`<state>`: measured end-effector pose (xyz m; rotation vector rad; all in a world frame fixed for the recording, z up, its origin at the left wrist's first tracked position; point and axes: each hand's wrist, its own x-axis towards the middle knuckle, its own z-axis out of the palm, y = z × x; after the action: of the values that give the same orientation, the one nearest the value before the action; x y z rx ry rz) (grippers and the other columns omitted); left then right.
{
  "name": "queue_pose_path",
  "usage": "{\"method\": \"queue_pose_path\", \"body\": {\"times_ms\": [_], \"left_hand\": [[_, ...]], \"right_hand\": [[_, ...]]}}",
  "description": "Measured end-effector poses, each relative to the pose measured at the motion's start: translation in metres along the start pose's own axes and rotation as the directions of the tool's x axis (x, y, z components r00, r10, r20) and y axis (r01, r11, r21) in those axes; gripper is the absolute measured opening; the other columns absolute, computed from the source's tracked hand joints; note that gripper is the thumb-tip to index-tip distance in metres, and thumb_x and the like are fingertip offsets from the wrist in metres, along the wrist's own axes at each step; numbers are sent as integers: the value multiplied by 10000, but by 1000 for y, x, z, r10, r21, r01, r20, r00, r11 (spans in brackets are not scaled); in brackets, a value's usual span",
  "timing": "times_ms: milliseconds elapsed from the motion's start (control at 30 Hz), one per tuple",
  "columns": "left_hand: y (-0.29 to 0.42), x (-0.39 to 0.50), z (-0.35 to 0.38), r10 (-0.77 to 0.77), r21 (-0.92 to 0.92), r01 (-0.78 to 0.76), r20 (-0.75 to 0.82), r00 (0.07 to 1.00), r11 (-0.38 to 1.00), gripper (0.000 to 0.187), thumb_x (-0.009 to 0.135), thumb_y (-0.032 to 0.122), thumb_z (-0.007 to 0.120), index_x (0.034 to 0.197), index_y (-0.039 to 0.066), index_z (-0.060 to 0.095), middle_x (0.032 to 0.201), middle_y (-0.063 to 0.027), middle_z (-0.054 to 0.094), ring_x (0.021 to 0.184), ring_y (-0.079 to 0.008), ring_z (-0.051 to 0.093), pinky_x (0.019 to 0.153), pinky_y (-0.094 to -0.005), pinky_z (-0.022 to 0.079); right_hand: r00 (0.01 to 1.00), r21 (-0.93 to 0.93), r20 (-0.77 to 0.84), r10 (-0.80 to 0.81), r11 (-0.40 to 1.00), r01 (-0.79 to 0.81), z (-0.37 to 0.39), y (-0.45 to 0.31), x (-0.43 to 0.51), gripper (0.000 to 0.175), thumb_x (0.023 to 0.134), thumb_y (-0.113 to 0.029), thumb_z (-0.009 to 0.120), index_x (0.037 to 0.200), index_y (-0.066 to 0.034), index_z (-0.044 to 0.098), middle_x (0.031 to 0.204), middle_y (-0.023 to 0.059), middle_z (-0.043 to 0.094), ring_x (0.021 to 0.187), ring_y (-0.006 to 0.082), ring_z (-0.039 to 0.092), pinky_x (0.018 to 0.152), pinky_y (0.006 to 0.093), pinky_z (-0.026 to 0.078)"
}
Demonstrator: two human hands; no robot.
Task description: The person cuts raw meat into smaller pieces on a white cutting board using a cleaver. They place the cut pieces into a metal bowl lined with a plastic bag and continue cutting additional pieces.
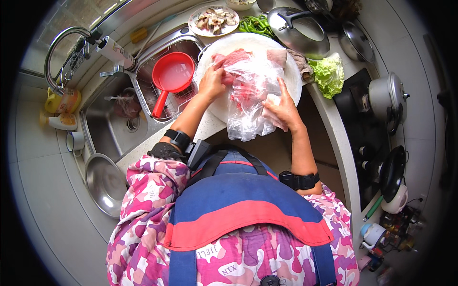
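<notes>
A large piece of raw red meat lies on a round white cutting board, partly covered by a clear plastic bag. My left hand grips the meat at its left side, fingertips partly hidden against it. On the right, my right hand holds the bag's side, with its index finger stretched out. A pale slab of meat or skin shows by that palm, at the bag's edge. Another pale, skin-covered piece sits at the upper right of the board. The bag's lower end hangs over the board's near edge.
A red plastic ladle rests on a wire rack over the double sink. Behind the board are a plate of sliced mushrooms, green peppers and a pan lid. Lettuce and a pressure cooker stand rightward.
</notes>
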<state>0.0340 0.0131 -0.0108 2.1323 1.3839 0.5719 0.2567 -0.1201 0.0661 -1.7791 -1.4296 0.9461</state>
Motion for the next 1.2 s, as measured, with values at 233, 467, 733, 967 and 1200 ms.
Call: {"method": "queue_pose_path", "body": {"times_ms": [233, 467, 733, 967, 1200], "left_hand": [[-38, -23, -33, -261, -909, 313, 384, 886, -276, 279, 772, -76, 474, 1041, -59, 545, 981, -207, 622, 893, -355, 662, 816, -441, 589], [-12, -57, -59, 113, -731, 300, 294, 949, -614, 385, 865, 76, 492, 1235, -32, 490, 1263, -256, 544, 1118, -401, 580, 927, -534, 513], [-27, -70, -52, -305, -890, 223, 357, 883, -399, 396, 852, 63, 628, 1231, 41, 517, 1016, -139, 660, 921, -239, 666, 882, -437, 555], [-16, -120, -58, -173, -879, 420, 460, 871, -224, 540, 816, 151, 712, 1286, 28, 478, 809, -26, 623, 716, -132, 633, 677, -339, 584], [3, -179, -109, -5, -960, 279, 280, 960, -32, 573, 763, 115, 777, 1280, 65, 536, 1151, -59, 634, 990, -148, 632, 813, -299, 542]], "right_hand": [[1000, 298, 19, -6, 955, 0, 3, 10, 4, 934, 780, -11, 715, 1504, -70, 129, 1335, 200, 483, 1103, 232, 557, 833, 322, 533], [993, 426, 107, 53, 900, -93, -10, -8, 2, 880, 787, -34, 728, 1479, -48, 185, 1173, 201, 572, 935, 215, 619, 710, 329, 567], [989, 652, 39, 140, 747, -132, -33, -14, -8, 768, 828, -40, 698, 1457, -41, 257, 941, 131, 632, 733, 166, 649, 611, 284, 554], [942, 570, 279, 187, 757, -320, -3, -22, 0, 435, 831, -109, 712, 1177, 68, 516, 944, 98, 635, 806, 165, 649, 696, 275, 556], [679, 519, 634, -370, 855, -19, 56, -157, -17, 513, 780, -180, 769, 1193, 27, 546, 983, 92, 640, 891, 156, 628, 809, 308, 502]]}}
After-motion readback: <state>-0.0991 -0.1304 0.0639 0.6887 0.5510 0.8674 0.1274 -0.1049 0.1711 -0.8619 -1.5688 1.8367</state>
